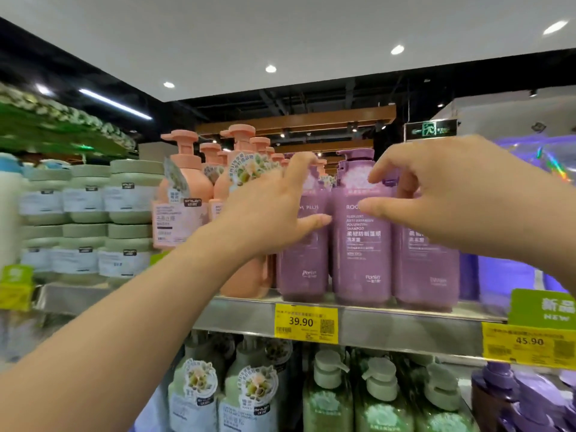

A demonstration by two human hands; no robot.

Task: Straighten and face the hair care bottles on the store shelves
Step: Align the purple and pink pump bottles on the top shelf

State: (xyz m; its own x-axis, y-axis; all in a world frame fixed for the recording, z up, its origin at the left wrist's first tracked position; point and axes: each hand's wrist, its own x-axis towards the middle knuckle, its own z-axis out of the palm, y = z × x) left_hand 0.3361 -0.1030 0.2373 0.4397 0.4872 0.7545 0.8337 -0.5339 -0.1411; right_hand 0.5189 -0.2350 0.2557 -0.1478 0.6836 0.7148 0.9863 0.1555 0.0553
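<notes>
Three purple shampoo bottles stand side by side at the front of the upper shelf (243,313): a left one (304,269), a middle one (361,244) and a right one (425,275), labels facing out. My left hand (271,207) reaches onto the left purple bottle, thumb lying on its front and spread fingers up by its shoulder. My right hand (452,194) is spread in front of the middle and right bottles, thumb and forefinger apart over the middle bottle's upper label, hiding the right bottle's top. Pink pump bottles (184,194) stand to the left.
Stacked pale green jars (87,219) fill the shelf's left end. Yellow price tags (306,322) and a green "NEW" tag (542,310) hang on the shelf edge. Green pump bottles (377,397) and cream ones (193,397) stand on the shelf below, with dark purple bottles (505,397) at lower right.
</notes>
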